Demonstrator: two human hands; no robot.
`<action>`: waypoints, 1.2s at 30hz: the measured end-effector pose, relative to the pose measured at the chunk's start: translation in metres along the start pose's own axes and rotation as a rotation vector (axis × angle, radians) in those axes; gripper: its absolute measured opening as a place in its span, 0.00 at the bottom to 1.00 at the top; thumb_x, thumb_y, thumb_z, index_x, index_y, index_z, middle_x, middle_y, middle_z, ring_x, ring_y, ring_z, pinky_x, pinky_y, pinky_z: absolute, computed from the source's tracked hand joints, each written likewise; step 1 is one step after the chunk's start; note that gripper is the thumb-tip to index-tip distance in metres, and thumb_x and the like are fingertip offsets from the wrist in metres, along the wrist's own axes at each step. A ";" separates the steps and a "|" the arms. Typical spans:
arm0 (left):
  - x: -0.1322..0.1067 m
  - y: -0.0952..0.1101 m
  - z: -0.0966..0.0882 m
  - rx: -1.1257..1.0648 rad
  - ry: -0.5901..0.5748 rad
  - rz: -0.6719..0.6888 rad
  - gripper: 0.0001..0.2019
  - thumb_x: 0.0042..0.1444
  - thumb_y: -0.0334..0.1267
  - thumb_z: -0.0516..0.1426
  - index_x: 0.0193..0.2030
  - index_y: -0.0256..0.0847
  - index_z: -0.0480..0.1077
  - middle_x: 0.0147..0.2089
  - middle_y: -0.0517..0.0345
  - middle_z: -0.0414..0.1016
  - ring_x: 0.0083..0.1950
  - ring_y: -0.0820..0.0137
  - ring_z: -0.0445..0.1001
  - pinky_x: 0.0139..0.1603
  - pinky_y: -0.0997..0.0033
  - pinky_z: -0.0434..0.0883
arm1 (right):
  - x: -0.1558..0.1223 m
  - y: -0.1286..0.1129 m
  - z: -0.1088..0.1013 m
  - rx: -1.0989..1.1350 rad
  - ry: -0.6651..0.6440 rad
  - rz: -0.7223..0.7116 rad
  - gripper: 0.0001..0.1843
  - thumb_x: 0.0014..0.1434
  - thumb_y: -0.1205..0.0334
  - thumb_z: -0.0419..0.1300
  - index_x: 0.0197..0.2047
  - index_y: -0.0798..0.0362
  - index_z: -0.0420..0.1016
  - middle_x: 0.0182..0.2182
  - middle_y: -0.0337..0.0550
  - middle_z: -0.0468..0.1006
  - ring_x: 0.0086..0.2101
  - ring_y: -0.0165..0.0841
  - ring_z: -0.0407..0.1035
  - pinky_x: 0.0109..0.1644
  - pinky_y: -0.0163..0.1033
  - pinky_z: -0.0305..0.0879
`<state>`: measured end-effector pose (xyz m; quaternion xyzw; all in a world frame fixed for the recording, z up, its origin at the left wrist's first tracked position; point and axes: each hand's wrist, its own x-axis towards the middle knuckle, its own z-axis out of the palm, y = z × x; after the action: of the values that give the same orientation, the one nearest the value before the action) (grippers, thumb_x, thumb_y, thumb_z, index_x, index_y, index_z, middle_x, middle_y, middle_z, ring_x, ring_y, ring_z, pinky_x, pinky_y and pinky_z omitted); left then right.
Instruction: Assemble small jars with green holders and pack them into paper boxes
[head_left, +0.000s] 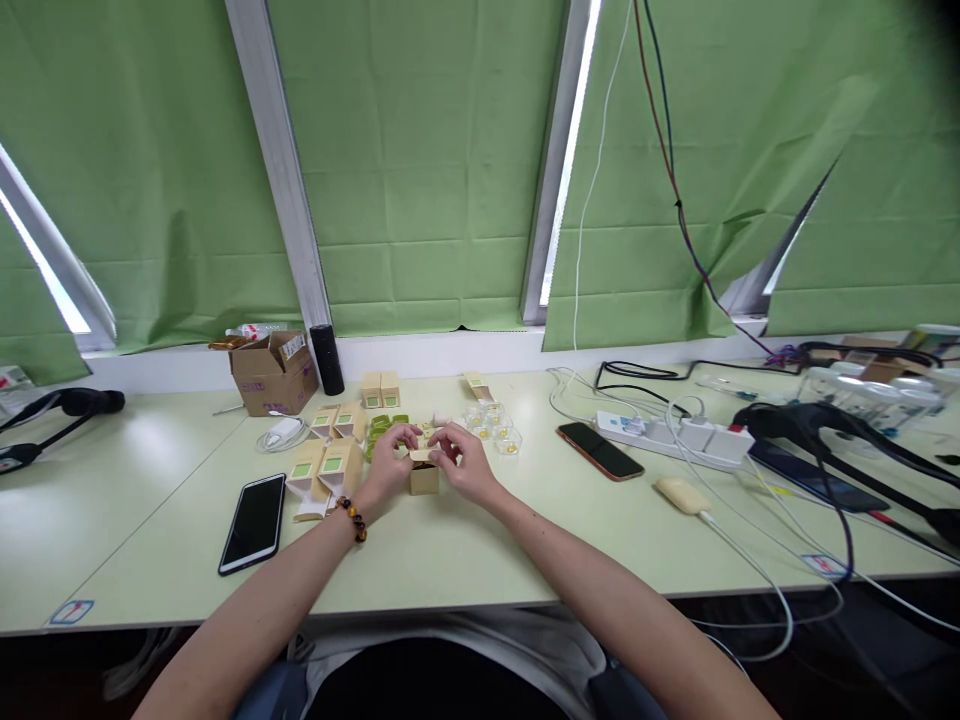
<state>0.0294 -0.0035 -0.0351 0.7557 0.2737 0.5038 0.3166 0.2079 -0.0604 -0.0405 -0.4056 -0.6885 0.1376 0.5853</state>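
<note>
A small kraft cardboard box (pixel 424 482) stands on the table between my two hands, its top flap raised. My left hand (pixel 390 462) is closed on the box's left upper edge. With thumb and fingers, my right hand (pixel 466 462) pinches the flap from the right. What is inside the box is hidden. Just beyond my hands lie green pieces (pixel 382 428) and clear round cups with yellow bits (pixel 496 428). Left of my left hand are flat kraft boxes with green labels (pixel 337 463). Two more small boxes (pixel 381 388) stand behind.
A phone (pixel 253 522) lies left, another (pixel 600 450) right. A power strip (pixel 675 440) with plugs and tangled cables fills the right side, near a beige adapter (pixel 681 496). An open carton (pixel 274 375) and a black cylinder (pixel 327 360) stand at the back left.
</note>
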 end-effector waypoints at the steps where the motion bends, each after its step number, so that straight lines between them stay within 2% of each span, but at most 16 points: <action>1: 0.001 -0.001 0.000 -0.007 0.000 -0.009 0.10 0.40 0.26 0.54 0.30 0.42 0.68 0.42 0.52 0.79 0.51 0.58 0.76 0.49 0.61 0.68 | 0.000 0.000 0.000 -0.010 -0.004 -0.006 0.03 0.58 0.66 0.63 0.37 0.49 0.77 0.30 0.37 0.67 0.29 0.32 0.63 0.32 0.38 0.60; 5: 0.004 -0.005 -0.002 -0.093 0.057 -0.026 0.11 0.40 0.28 0.53 0.31 0.42 0.71 0.42 0.52 0.80 0.45 0.61 0.75 0.47 0.61 0.69 | -0.001 0.003 0.001 -0.056 -0.003 -0.055 0.03 0.58 0.67 0.63 0.36 0.49 0.76 0.29 0.37 0.67 0.28 0.32 0.61 0.32 0.38 0.59; 8: 0.005 -0.007 -0.003 -0.144 0.110 -0.040 0.09 0.43 0.29 0.53 0.32 0.42 0.71 0.43 0.52 0.80 0.44 0.62 0.74 0.48 0.62 0.70 | -0.003 0.005 0.000 -0.138 -0.026 -0.146 0.03 0.59 0.67 0.62 0.37 0.49 0.75 0.30 0.38 0.69 0.29 0.33 0.62 0.33 0.39 0.59; 13: 0.004 -0.008 -0.001 -0.124 0.096 -0.040 0.08 0.48 0.32 0.55 0.35 0.42 0.73 0.44 0.53 0.80 0.43 0.63 0.73 0.48 0.63 0.70 | -0.004 0.006 -0.004 -0.342 -0.097 -0.293 0.04 0.62 0.67 0.60 0.38 0.48 0.73 0.33 0.43 0.74 0.34 0.38 0.68 0.37 0.42 0.61; 20: 0.003 -0.007 0.000 -0.049 0.035 -0.028 0.11 0.47 0.30 0.55 0.37 0.42 0.74 0.44 0.54 0.81 0.45 0.62 0.75 0.47 0.63 0.69 | -0.004 0.002 -0.006 -0.385 -0.177 -0.231 0.04 0.62 0.66 0.60 0.39 0.46 0.74 0.35 0.46 0.76 0.36 0.41 0.69 0.39 0.44 0.63; 30: 0.001 -0.002 -0.001 -0.063 -0.031 0.036 0.15 0.46 0.32 0.56 0.42 0.42 0.76 0.46 0.53 0.81 0.45 0.63 0.73 0.47 0.63 0.67 | -0.003 0.004 -0.006 -0.351 -0.154 -0.331 0.07 0.59 0.70 0.59 0.36 0.47 0.72 0.31 0.43 0.75 0.33 0.39 0.69 0.37 0.42 0.62; 36: 0.000 0.001 -0.001 -0.026 -0.047 0.029 0.16 0.45 0.32 0.55 0.42 0.42 0.75 0.48 0.52 0.80 0.46 0.61 0.73 0.49 0.62 0.69 | -0.004 0.004 -0.006 -0.365 -0.192 -0.294 0.06 0.58 0.68 0.60 0.34 0.47 0.72 0.30 0.43 0.76 0.32 0.39 0.68 0.37 0.43 0.61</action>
<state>0.0286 -0.0039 -0.0342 0.7671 0.2486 0.4939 0.3254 0.2151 -0.0619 -0.0441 -0.3854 -0.8059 -0.0377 0.4479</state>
